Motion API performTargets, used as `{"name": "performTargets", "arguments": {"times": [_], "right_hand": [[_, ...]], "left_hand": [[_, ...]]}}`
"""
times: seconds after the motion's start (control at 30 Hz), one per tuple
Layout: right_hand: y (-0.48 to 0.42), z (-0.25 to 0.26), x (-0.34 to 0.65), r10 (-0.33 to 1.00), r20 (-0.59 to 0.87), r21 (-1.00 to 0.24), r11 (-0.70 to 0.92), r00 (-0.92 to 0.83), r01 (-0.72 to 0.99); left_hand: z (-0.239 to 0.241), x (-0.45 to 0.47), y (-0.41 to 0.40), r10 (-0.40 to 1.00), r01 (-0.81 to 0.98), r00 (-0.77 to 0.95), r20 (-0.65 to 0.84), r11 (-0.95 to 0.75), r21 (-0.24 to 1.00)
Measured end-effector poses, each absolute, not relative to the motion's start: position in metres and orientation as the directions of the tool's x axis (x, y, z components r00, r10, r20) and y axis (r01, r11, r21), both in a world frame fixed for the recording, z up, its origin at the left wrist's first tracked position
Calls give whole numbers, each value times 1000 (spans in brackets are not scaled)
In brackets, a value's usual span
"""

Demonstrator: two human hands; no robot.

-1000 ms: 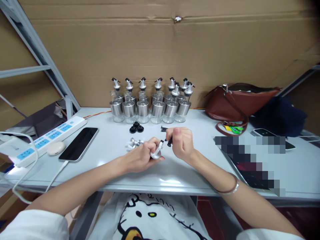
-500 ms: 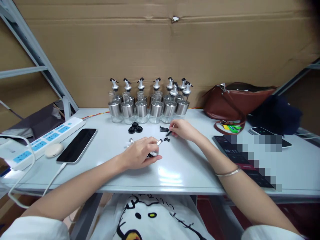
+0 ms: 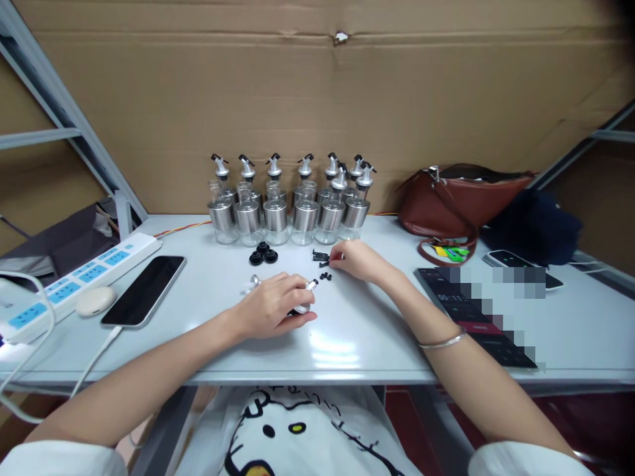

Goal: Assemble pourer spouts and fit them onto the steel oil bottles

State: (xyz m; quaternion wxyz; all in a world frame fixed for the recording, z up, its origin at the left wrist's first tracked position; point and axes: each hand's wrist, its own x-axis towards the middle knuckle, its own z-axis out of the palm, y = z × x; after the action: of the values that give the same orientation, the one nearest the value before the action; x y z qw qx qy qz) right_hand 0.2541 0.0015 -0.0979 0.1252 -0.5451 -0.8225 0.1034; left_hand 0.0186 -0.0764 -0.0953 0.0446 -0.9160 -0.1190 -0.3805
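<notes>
My left hand (image 3: 278, 304) is closed around a silver pourer spout (image 3: 303, 305), its tip pointing up to the right. Most of that spout is hidden by the fingers. Beyond it, my right hand (image 3: 354, 258) pinches at a small black lever piece (image 3: 325, 264) beside a little group of black levers (image 3: 320, 255). Several tiny black plugs (image 3: 326, 276) lie just nearer to me. Three black ribbed stoppers (image 3: 262, 254) sit together to the left. Partly behind my left hand, more silver spout parts (image 3: 253, 284) rest on the table.
Glass bottles with steel bands (image 3: 276, 221) stand in rows at the back, several topped with spouts. At left are a power strip (image 3: 84, 281), a round white case (image 3: 96, 301) and a phone (image 3: 143, 291). A brown bag (image 3: 446, 205), a tablet (image 3: 466, 311) and another phone (image 3: 510, 264) occupy the right.
The whole view has shifted slightly, so things appear a little farther left. My right hand's fingers have closed in by the black levers; my left hand keeps its hold on the spout.
</notes>
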Motion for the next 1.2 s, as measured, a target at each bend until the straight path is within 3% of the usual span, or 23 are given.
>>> {"name": "performTargets", "arguments": {"times": [0.47,0.87,1.2], "right_hand": [[3,-102,247,911,165,-265,410,-378,873],[6,-106,247,848,195,-269,530,-494,804],[14,-115,249,862,229,-289,504,-453,814]], "left_hand": [[-97,19,-76,164,255,690,705,-967,-25],[-95,20,-77,152,256,696,702,-966,-44],[-97,21,-77,154,262,699,699,-964,-49]]}}
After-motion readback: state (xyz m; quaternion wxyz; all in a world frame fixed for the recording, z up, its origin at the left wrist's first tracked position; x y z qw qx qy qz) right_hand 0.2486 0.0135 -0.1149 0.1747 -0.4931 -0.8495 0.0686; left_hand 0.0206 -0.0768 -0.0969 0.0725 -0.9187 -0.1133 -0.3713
